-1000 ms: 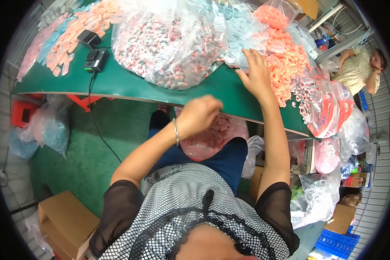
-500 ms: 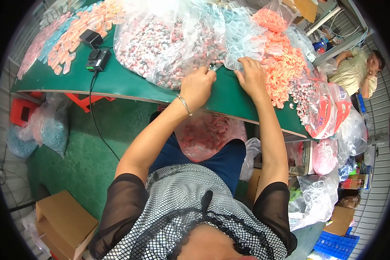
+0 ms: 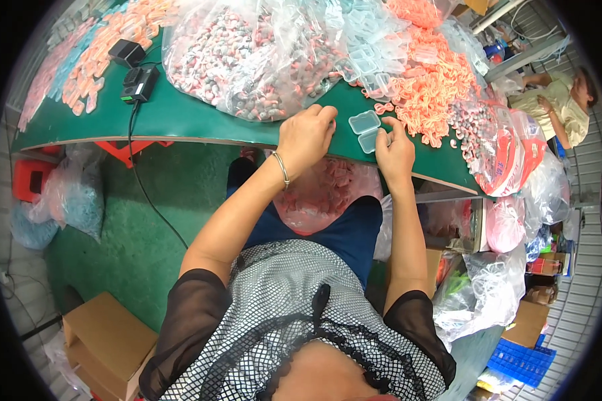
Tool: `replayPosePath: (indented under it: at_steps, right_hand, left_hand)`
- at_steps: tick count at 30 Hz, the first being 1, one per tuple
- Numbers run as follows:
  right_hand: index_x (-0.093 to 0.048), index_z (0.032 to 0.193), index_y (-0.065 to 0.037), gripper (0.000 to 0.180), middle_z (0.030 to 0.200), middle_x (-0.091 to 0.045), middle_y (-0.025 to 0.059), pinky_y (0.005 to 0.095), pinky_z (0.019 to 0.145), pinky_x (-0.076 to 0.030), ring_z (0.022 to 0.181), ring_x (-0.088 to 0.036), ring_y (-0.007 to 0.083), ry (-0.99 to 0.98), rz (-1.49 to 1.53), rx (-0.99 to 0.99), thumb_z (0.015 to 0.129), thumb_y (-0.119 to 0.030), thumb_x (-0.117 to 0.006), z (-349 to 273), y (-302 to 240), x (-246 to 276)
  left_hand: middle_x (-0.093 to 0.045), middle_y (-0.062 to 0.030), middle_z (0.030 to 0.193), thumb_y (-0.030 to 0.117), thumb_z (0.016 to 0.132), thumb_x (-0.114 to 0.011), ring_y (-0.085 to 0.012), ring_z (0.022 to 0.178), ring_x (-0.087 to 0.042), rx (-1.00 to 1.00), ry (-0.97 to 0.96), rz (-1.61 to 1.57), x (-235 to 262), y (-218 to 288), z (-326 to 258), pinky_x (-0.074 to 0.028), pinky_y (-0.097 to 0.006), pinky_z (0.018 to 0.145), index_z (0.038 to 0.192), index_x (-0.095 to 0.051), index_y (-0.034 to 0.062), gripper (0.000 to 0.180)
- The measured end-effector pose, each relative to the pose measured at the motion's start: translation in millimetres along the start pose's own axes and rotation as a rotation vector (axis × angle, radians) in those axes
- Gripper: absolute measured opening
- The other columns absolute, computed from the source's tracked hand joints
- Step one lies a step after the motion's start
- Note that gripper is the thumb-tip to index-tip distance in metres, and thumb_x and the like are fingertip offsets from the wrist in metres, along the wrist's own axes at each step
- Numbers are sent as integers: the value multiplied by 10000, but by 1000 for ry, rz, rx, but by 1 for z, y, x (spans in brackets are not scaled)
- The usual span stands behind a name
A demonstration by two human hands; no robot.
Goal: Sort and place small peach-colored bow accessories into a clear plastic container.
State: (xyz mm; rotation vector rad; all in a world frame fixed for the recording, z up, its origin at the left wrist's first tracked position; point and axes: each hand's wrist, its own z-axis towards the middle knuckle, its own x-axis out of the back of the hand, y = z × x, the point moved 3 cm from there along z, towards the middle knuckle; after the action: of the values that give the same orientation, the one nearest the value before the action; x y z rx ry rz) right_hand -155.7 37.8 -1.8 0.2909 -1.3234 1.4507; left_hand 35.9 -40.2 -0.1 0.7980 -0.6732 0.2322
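Note:
My right hand pinches the side of a small clear hinged plastic case, which lies open with both halves showing over the green table. To its left, my left hand is closed with fingers curled together; whatever they hold is hidden. Just beyond that hand sits a big clear bag full of small grey and pink pieces. Past the case is a pile of bluish clear cases. A heap of orange looped cords spreads to the right of it.
Filled pink and orange cases cover the far left. Close by stands a black device with a cable hanging down. Loose grey-pink pieces lie at the right beside a red-and-white bag. Another person sits at the far right.
My right hand has drawn back toward me from the clear-case pile with an open case. My left hand has shifted slightly, still closed. The other person's arm has lowered.

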Motion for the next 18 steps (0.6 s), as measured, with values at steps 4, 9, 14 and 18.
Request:
replayPosePath:
  at_steps: [4, 9, 14, 18]
  right_hand:
    - [-663, 1000, -96, 198, 680, -620, 91, 414, 595, -482, 649, -635, 295, -110, -164, -24, 859, -233, -652, -3, -7, 12]
    - [-677, 974, -102, 237, 783, -582, 51, 393, 680, -482, 777, -603, 248, -69, 12, 202, 777, -216, -742, -2, -22, 15]
    - [-676, 917, -102, 162, 950, -594, 39, 405, 769, -440, 917, -589, 241, -184, -169, 533, 784, -182, -723, -3, -42, 5]
    - [-658, 851, -92, 77, 929, -604, 37, 389, 791, -429, 912, -594, 240, -215, -143, 679, 781, -66, -637, -4, -38, 9]
  left_hand:
    - [-618, -111, 864, 125, 850, -631, -332, 795, -644, -83, -27, 41, -1, -4, -4, -523, -443, 660, 977, -644, 95, 131]
    - [-623, -101, 905, 105, 859, -649, -328, 815, -648, -81, -93, 6, -2, -8, -4, -524, -430, 688, 1059, -651, 120, 200]
    - [-644, -116, 893, 79, 859, -654, -327, 783, -652, -68, -51, -57, -1, -10, -4, -523, -397, 673, 1036, -670, 92, 178]
    - [-672, -115, 859, 48, 853, -667, -252, 740, -667, 4, -34, -240, -2, -15, 1, -523, -346, 667, 1003, -675, 41, 150]
